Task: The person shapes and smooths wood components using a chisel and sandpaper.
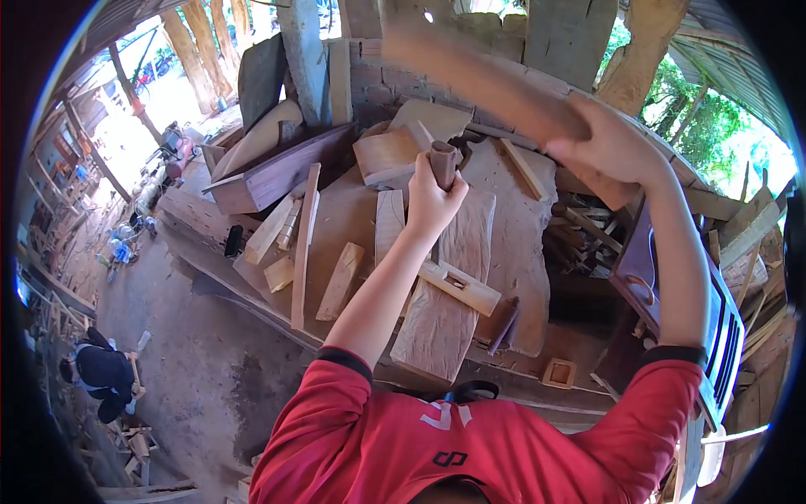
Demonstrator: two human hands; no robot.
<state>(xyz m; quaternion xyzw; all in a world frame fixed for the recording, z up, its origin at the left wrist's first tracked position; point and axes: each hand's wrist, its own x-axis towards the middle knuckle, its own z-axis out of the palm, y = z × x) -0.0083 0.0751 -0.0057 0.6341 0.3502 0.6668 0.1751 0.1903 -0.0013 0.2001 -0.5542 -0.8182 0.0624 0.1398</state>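
My left hand [435, 200] is closed around the brown wooden handle [443, 160] of what looks like a chisel, held over the bench. Its lower part is hidden by the hand and forearm. High on the right, my right hand [617, 144] grips one end of a long wooden stick [487, 82], which is blurred by motion and points to the upper left. Below the left hand, a thick wooden board [437, 336] lies on the bench, and a smaller wood piece with a slot cut in it [457, 286] rests across it.
Loose wood offcuts [341, 281] and a long strip [306, 248] lie to the left on the bench. A dark wooden plank [285, 172] and a brick wall [395, 80] stand behind. Purple-brown furniture [651, 269] is at right. Another person [105, 374] crouches at lower left.
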